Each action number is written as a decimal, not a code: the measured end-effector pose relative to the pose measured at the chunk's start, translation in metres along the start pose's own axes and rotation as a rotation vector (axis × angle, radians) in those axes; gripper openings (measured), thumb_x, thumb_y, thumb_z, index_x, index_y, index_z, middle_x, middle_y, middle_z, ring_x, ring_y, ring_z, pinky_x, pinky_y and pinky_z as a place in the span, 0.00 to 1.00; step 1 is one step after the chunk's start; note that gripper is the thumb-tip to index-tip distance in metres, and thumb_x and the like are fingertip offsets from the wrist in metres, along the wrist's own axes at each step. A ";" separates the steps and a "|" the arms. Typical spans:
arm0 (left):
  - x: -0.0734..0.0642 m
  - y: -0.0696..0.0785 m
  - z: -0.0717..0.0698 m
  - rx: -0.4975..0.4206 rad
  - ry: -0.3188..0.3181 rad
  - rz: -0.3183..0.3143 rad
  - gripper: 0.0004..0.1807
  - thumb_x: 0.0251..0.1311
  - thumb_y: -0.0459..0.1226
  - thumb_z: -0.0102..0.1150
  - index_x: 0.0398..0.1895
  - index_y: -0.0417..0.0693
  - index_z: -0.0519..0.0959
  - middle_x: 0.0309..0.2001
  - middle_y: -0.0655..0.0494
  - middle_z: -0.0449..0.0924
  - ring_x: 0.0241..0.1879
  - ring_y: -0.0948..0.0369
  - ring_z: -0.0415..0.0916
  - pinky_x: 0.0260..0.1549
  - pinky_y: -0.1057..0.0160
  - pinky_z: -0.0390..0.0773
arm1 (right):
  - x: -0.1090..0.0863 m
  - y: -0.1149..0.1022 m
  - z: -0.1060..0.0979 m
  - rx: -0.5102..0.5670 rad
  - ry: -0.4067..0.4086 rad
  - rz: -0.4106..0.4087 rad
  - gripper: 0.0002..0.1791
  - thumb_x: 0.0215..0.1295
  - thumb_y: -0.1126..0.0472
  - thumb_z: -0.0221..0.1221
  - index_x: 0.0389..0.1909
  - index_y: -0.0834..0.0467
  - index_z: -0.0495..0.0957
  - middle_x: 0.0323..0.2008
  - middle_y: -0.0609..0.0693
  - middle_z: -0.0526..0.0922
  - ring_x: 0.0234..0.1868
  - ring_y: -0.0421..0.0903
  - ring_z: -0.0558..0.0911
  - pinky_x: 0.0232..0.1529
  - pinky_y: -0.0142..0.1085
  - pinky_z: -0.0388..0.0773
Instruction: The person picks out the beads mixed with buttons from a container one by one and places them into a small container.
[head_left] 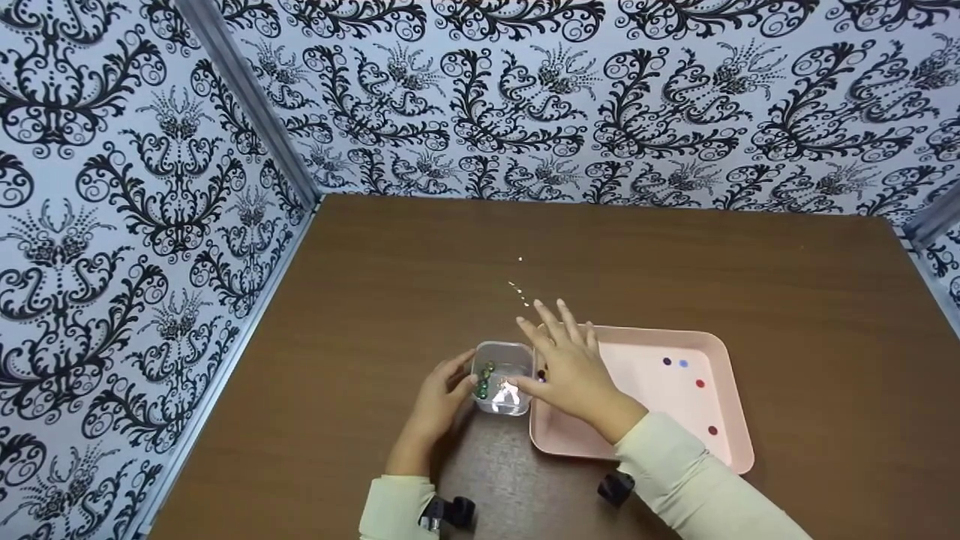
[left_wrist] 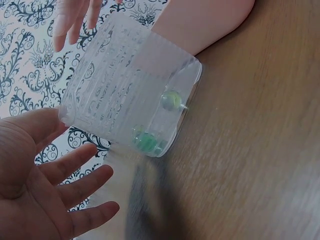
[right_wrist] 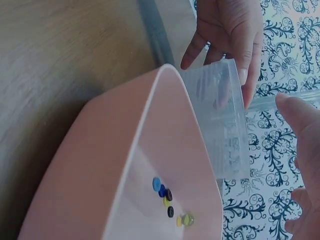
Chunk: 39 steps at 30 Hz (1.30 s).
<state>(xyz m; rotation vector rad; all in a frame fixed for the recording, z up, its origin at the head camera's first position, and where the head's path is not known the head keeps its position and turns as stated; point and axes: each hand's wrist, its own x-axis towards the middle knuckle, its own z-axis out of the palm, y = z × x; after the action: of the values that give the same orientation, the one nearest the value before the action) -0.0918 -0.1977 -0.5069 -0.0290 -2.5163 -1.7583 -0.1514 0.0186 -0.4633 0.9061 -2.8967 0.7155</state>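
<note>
A clear container [head_left: 514,360] is set upright on the brown bench [head_left: 375,300], just beside the left wall of a pink tray [head_left: 739,405]; whether the 2 touch cannot be told. Several green marbles [head_left: 483,391] are held inside it, gathered toward its left side. The container's left wall is touched at the rim by the left hand [head_left: 435,397], its thumb and forefinger laid against the plastic and the other 3 fingers loosely spread and released. Above the gap between container and tray, the right hand [head_left: 570,375] is held with fingers extended and apart, nothing being grasped; its thumb is stretched over the container.

In the right part of the tray, 4 small discs [head_left: 700,383] are scattered: dark blue, light blue, red and dark red. More discs, in blue, yellow and black, are shown close together by the right wrist view, with 1 yellow-green marble [right_wrist: 188,219] lying beside a yellow disc.

A row of white specks [head_left: 519,291] is seen on the bench beyond the container; whether they are glare cannot be told. Cream sleeves [head_left: 397,506] are worn on both arms. At the far and left sides, the bench is bordered by white walls [head_left: 525,97] patterned with black scrolls.
</note>
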 end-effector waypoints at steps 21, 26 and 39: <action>0.001 0.000 -0.002 0.010 -0.022 0.022 0.22 0.65 0.30 0.55 0.61 0.30 0.70 0.56 0.31 0.72 0.58 0.38 0.71 0.59 0.46 0.72 | -0.001 0.020 -0.014 0.032 0.022 0.007 0.47 0.51 0.38 0.67 0.70 0.51 0.64 0.74 0.55 0.55 0.74 0.61 0.51 0.65 0.69 0.49; 0.000 0.000 -0.002 0.003 -0.015 0.032 0.22 0.64 0.30 0.55 0.61 0.29 0.71 0.55 0.31 0.73 0.57 0.39 0.72 0.59 0.46 0.71 | -0.001 0.025 -0.015 0.036 0.039 0.010 0.47 0.50 0.39 0.68 0.70 0.50 0.64 0.73 0.55 0.57 0.73 0.60 0.53 0.65 0.68 0.52; -0.001 0.002 -0.001 -0.046 -0.006 0.042 0.22 0.64 0.28 0.55 0.60 0.27 0.70 0.54 0.29 0.73 0.56 0.38 0.72 0.59 0.45 0.71 | -0.003 0.036 -0.020 0.122 0.071 0.028 0.44 0.48 0.47 0.72 0.68 0.51 0.68 0.70 0.53 0.64 0.72 0.58 0.59 0.63 0.68 0.57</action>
<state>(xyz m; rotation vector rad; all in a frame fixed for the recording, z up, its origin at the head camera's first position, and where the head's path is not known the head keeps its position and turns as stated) -0.0907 -0.1981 -0.5044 -0.0888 -2.4606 -1.8022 -0.1707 0.0556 -0.4608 0.8341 -2.8351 0.9161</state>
